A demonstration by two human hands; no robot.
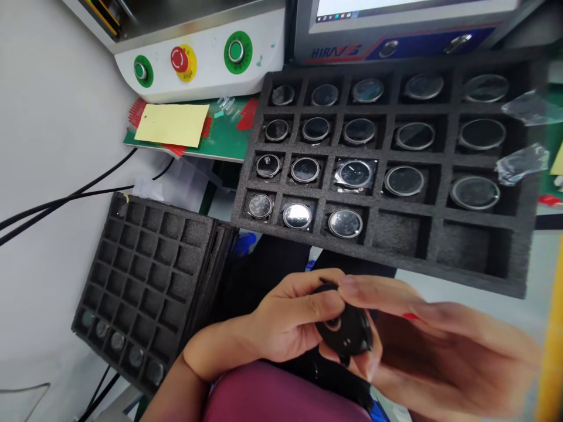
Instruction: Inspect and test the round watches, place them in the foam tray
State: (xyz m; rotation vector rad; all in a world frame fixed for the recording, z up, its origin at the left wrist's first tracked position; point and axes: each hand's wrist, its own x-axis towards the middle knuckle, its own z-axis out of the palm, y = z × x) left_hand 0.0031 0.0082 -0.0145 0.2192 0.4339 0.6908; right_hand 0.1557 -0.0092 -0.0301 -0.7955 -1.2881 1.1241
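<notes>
Two hands [285, 321] [433, 343] holding round black casing [349, 334], gridded foam tray [378, 256]

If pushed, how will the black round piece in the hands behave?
The black round piece is probably stiff, with no visible bend where gripped. Its smooth surface may feel slippery, while small projections on its rim might hinder rolling.

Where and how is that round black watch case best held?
Grip the black watch case by its rim, probably, left hand and right hand from opposite sides: it's round and flattish, so edges offer grip, leaving the broad face clear.
</notes>
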